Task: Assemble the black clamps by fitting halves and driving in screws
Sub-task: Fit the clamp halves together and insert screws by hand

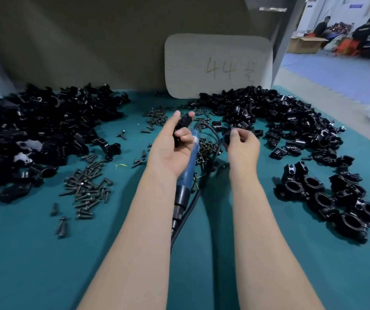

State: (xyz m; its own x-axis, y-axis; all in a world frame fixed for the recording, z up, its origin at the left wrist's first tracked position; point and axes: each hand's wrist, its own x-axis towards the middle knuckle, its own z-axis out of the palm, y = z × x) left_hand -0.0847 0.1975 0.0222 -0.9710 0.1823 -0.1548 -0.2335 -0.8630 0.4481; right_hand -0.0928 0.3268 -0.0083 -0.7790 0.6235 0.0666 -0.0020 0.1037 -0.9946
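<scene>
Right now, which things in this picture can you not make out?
All in the head view:
1. Black piece in the left hand: mostly covered by that hand; shape unclear.
2. Dark part pinched by the right hand: blurred.
3. Blue screwdriver: partly behind the left hand and forearm.
4. Card: marks after "44" too faint.
5. Left pile: cut by the left edge.

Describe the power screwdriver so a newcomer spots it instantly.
Start at the teal table. Between the forearms, under the left hand, lies the screwdriver. Only blue item: a long barrel with black cable, among black parts and screws.
</scene>
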